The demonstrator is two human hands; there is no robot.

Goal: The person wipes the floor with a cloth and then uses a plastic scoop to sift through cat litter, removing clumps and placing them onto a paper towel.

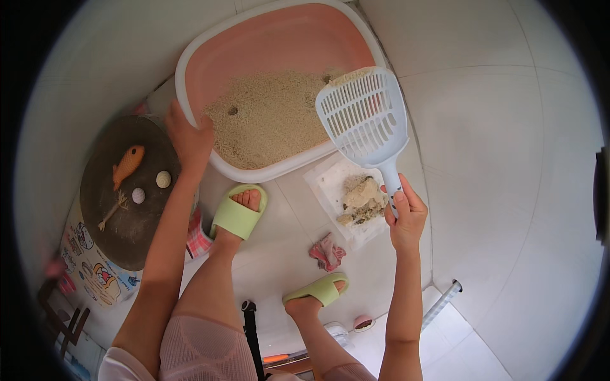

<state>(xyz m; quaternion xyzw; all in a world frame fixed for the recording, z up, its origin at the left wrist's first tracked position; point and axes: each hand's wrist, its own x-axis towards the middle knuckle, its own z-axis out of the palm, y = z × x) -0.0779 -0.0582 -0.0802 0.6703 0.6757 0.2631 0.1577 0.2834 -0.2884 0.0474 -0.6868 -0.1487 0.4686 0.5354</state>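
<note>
A cat litter box (286, 174) with a white rim and a pink inside stands against the wall, partly filled with pale granular litter (267, 124). My left hand (190, 138) grips its left rim, thumb on the inner side. My right hand (407, 216) holds the handle of a pale blue slotted litter scoop (362, 114), raised over the box's right side. Some litter clings along the scoop's front edge. Dark clumps (232, 110) show in the litter. Below the scoop, a white sheet (329, 178) on the floor carries a pile of clumped litter (362, 197).
A round dark-topped stool (133, 243) at left holds an orange fish toy (127, 164), two small balls and a frayed stick. A crumpled pink cloth (327, 252) lies between my green slippers (236, 215). A small pink bowl (364, 323) and a striped pole (441, 305) are nearer the bottom right.
</note>
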